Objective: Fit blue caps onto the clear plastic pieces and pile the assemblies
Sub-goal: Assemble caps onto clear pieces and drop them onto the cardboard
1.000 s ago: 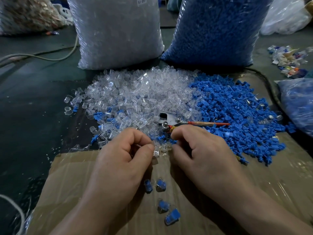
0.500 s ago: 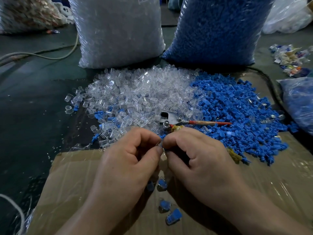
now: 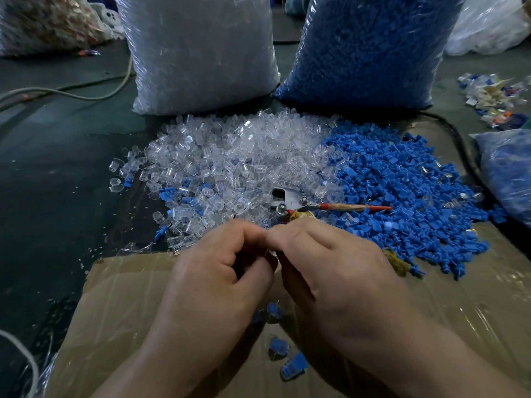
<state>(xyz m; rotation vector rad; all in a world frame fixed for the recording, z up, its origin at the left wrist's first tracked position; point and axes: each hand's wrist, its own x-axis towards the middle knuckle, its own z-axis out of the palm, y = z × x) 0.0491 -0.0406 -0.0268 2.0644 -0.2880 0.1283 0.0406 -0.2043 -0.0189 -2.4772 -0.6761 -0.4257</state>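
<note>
Blue-and-clear plastic assembly work

Blue caps [image 3: 402,196] heap at centre right, clear plastic pieces [image 3: 230,168] at centre left. Below them, left hand [image 3: 218,282] and right hand [image 3: 330,277] curl fingertip to fingertip, pinching a small clear piece [image 3: 271,252], mostly hidden. Assemblies [image 3: 293,366] lie on cardboard [image 3: 120,311], lower centre.

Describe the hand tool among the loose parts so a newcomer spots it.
Start at the clear sack and blue sack behind. In front, the clear pile meets the blue pile; the tool lies on that seam, at its near end. It alone is metal, its thin red handle pointing right.
</note>
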